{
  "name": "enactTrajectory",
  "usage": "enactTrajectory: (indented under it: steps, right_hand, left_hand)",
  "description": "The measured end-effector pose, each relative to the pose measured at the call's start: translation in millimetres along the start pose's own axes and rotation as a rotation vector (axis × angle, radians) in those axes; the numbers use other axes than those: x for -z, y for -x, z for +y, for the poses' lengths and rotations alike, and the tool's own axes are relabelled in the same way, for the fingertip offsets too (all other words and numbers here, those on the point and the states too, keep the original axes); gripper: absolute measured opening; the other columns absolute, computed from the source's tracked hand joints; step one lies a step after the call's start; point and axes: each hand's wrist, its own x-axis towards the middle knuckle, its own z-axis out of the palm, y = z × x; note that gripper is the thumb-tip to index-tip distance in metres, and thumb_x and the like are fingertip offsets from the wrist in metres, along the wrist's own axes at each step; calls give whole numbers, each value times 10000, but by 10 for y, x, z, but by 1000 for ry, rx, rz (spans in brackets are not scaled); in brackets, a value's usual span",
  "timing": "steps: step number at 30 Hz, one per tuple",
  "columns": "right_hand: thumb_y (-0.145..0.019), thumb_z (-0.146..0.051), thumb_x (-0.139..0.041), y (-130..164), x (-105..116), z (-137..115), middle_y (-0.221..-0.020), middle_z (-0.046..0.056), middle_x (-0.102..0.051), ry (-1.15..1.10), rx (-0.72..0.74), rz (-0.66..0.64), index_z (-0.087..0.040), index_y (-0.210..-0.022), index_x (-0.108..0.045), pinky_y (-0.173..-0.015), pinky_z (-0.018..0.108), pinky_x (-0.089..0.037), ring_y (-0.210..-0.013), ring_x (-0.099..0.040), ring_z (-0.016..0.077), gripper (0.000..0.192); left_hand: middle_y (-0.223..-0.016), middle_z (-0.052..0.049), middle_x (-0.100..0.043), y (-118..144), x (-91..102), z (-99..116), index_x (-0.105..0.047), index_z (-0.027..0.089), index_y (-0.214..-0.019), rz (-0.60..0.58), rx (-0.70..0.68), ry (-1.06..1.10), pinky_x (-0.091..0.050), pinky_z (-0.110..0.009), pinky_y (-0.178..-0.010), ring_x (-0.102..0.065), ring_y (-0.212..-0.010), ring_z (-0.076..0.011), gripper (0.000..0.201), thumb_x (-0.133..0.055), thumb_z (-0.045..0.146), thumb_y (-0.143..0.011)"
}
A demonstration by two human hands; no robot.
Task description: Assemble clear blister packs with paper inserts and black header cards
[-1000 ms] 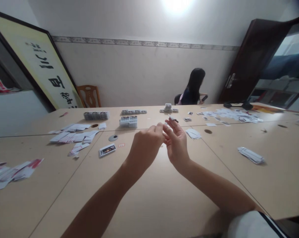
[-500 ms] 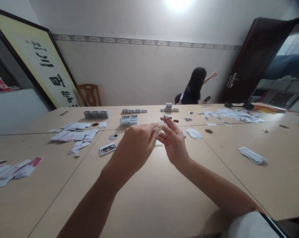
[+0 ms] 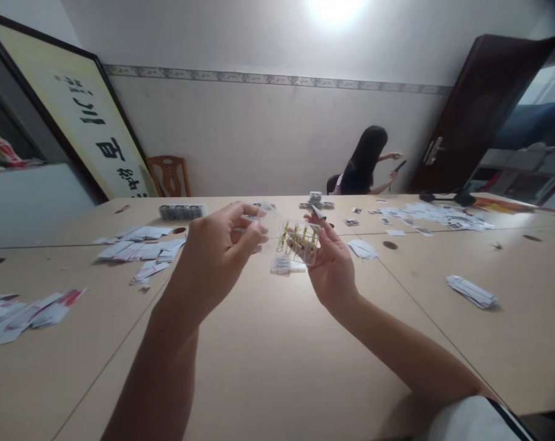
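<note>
A small clear plastic case [image 3: 300, 239] with yellow fishing lures in its compartments stands tilted above the table. My right hand [image 3: 333, 263] is closed on its right side. A folded white paper piece [image 3: 318, 212] sticks up at the fingertips of that hand. The case's transparent lid [image 3: 271, 222] is swung out to the left, blurred. Beside it, my left hand [image 3: 225, 245] has its fingers bent and apart, with nothing clearly gripped; contact with the lid is hard to make out. Another flat clear case [image 3: 284, 266] lies on the table [image 3: 277, 367] just below.
Paper slips [image 3: 139, 248] lie on the left, with more cards [image 3: 434, 214] at the far right. Stacked cases [image 3: 182, 212] line the far edge. A folded paper stack [image 3: 471, 291] rests at the right. A person [image 3: 362, 162] sits across the table, holding a dark object.
The case has come open, showing the lures. My left hand has moved left, away from my right hand, and its fingers have spread. The other person's arms have come lower.
</note>
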Motion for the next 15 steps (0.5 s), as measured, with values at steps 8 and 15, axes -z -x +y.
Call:
enactTrajectory:
  steps: [8,15]
  right_hand:
    - [-839,-230,-617,13,27,20,-1374,40,-604,6,-66,30,-252,-1160,-686,-1017,451,-525,-1161,-636,244,329]
    - [-807,-197,-572,-11,38,22,-1338,36,-643,5,-74,47,-245,-1167,-688,-1049,472,-505,-1178,-634,253,381]
  left_hand:
    - [-656,9,-701,21,128,38,-696,205,-952,-10,33,-351,-414,-277,-529,-643,-562,-178,193,-587,332,-857]
    - [-716,-21,-731,70,224,67,-690,202,-948,-152,87,-297,-479,-284,-563,-692,-633,-207,246,-608,403,-834]
